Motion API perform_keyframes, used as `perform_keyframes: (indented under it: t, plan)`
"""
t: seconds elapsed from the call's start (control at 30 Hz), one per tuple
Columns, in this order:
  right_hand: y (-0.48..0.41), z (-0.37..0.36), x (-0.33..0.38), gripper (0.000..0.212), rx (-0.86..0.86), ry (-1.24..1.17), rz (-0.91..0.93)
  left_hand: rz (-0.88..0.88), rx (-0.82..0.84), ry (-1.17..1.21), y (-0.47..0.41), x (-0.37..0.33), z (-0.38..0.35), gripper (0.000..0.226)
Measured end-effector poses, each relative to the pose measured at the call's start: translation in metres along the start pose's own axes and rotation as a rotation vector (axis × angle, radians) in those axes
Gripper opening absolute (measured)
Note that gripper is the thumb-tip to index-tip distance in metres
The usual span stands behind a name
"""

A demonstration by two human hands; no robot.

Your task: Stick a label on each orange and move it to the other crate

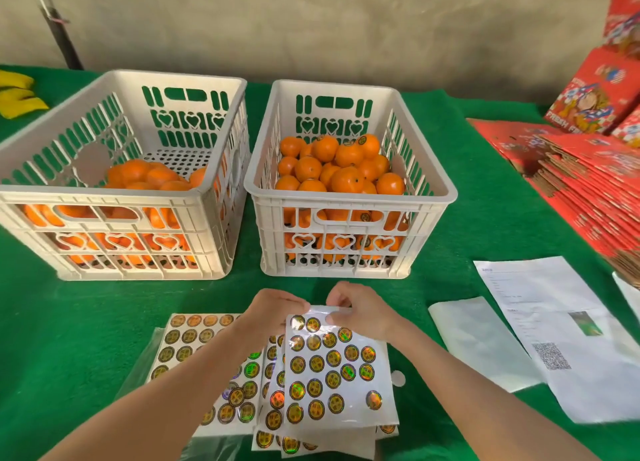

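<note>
Oranges point(341, 170) fill the right crate point(346, 201); nearer on the desk point(69, 322), the left hand point(273, 310) and right hand point(363, 310) each pinch the top label sheet point(341, 384) at its far edge.

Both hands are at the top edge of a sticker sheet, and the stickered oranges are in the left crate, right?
No. The head view shows the stickered oranges in the right crate; oranges in the left crate show no stickers. The left hand and right hand are at the top edge of the sticker sheet.
</note>
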State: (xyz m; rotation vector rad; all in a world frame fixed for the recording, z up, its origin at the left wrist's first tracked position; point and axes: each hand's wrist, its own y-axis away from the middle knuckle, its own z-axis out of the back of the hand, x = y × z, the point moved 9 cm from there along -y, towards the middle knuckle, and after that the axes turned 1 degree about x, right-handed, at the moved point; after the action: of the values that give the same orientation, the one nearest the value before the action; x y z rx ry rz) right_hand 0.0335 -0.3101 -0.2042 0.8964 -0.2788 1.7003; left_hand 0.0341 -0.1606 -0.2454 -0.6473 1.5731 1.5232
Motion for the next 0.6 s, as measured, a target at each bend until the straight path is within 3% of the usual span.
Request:
perform_keyframes:
  t: [0.1, 0.3, 0.47, 0.6]
  plan:
    - [0.010, 0.006, 0.010, 0.026, -0.172, 0.049, 0.130, 0.013, 0.011, 0.098, 0.002, 0.001, -0.004, 0.011]
    - [0.030, 0.008, 0.036, 0.014, -0.394, 0.110, 0.352, -0.053, -0.041, 0.023, 0.000, -0.009, -0.004, 0.019]
    - [0.027, 0.003, 0.039, 0.003, -0.372, 0.101, 0.319, -0.111, 0.004, -0.019, -0.002, -0.015, -0.011, 0.019]
    - [0.028, 0.014, 0.031, 0.008, -0.377, -0.123, 0.224, -0.199, -0.018, -0.183, -0.004, -0.017, -0.009, 0.015]
